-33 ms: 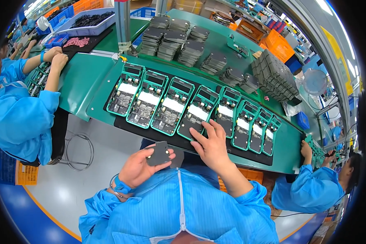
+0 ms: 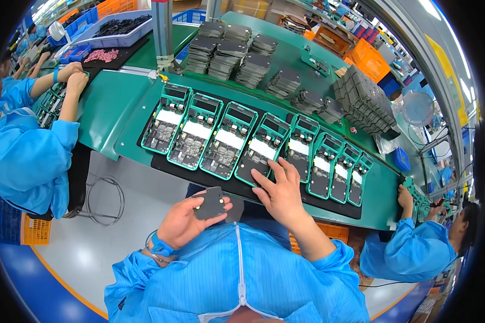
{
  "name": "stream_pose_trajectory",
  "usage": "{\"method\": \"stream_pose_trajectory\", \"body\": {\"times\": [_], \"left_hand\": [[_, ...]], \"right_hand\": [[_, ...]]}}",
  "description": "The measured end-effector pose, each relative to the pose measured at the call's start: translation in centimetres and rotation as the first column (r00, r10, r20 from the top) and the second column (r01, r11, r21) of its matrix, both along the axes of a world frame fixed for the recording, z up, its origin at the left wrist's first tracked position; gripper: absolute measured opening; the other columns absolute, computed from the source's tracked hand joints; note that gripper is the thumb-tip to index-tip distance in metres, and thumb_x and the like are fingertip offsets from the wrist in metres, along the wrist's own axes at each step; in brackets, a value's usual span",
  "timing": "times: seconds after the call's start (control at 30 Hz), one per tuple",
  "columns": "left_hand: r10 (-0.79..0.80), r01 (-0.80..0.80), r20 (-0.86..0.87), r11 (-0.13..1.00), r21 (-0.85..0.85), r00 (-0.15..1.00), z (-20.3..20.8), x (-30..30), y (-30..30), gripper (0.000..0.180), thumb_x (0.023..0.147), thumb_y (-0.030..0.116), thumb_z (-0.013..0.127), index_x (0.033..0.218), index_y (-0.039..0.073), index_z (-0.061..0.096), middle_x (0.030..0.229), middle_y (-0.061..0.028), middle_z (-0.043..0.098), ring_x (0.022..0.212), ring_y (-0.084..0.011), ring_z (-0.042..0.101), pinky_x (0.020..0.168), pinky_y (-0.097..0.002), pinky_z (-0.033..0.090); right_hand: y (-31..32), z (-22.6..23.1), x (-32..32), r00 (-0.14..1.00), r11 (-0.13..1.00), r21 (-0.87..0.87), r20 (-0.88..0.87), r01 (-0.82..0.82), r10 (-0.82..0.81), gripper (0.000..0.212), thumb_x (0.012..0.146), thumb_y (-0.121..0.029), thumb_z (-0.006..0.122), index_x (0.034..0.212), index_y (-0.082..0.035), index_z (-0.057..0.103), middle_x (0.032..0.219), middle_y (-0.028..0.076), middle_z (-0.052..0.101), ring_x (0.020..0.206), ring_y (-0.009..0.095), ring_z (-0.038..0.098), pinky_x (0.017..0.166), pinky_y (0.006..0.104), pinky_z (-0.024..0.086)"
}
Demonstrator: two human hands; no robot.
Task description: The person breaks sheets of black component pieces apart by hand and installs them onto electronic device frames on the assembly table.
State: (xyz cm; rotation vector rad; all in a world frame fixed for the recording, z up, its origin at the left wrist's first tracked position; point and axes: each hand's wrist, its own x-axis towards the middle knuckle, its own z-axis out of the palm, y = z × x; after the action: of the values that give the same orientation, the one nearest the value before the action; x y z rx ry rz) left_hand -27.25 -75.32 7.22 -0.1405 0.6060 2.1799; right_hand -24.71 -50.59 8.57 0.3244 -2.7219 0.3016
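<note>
My left hand point(image 2: 178, 226) holds a small dark grey cover plate point(image 2: 212, 204), thumb on its edge and fingers behind it, in front of the table edge. Whether it is one plate or a few stacked I cannot tell. My right hand point(image 2: 283, 196) is open with fingers spread, its fingertips at the lower right part of a green-framed electronic device point(image 2: 263, 148). A dark plate point(image 2: 247, 166) covers that device's lower half. To its left, devices like this one point(image 2: 229, 140) show bare circuit boards below a white strip; those to the right point(image 2: 318, 180) have dark lower halves.
The devices lie in a row on a black mat point(image 2: 191, 175) on the green table point(image 2: 129, 129). Behind them stand several stacks of dark plates point(image 2: 251, 70) and a larger pile point(image 2: 364, 97). A metal post point(image 2: 167, 32) rises at the back. Co-workers in blue sit left point(image 2: 29, 156) and right point(image 2: 409, 250).
</note>
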Motion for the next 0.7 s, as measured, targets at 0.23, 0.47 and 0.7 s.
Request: {"method": "stream_pose_trajectory", "body": {"times": [0.23, 0.47, 0.7], "left_hand": [[-0.039, 0.038, -0.079, 0.999, -0.013, 0.996, 0.4, -0.4, 0.5, 0.042, 0.092, 0.01, 0.041, 0.13, -0.008, 0.039, 0.126, -0.0242, 0.049, 0.12, -0.0348, 0.048, 0.104, -0.0457, 0.037], [-0.015, 0.012, -0.071, 0.999, -0.043, 0.997, 0.4, -0.2, -0.1, 0.039, 0.092, 0.008, 0.043, 0.128, -0.007, 0.043, 0.123, -0.0217, 0.053, 0.119, -0.0328, 0.049, 0.102, -0.0448, 0.04], [0.004, -0.007, -0.062, 0.999, -0.04, 0.998, 0.0, -0.1, -0.4, 0.038, 0.095, 0.012, 0.042, 0.129, -0.004, 0.042, 0.126, -0.0179, 0.051, 0.116, -0.0292, 0.052, 0.101, -0.0445, 0.042]], "right_hand": [[-1.1, -0.1, -0.1, 0.998, 0.985, 0.164, 0.015, 0.055, -0.058, 0.037, 0.079, -0.024, 0.067, 0.116, -0.018, 0.06, 0.122, 0.014, 0.05, 0.12, 0.037, 0.039, 0.1, 0.0544, 0.029], [-2.0, 0.5, 0.1, 0.999, 0.985, 0.171, 0.023, 0.034, -0.038, 0.039, 0.076, -0.024, 0.069, 0.111, -0.009, 0.06, 0.12, 0.014, 0.052, 0.118, 0.035, 0.041, 0.099, 0.0536, 0.03], [-4.8, 2.5, 0.4, 0.893, 0.89, -0.215, 0.122, -0.403, 0.434, 0.056, 0.069, -0.024, 0.075, 0.121, -0.015, 0.057, 0.13, 0.012, 0.047, 0.121, 0.034, 0.042, 0.098, 0.045, 0.037]]}}
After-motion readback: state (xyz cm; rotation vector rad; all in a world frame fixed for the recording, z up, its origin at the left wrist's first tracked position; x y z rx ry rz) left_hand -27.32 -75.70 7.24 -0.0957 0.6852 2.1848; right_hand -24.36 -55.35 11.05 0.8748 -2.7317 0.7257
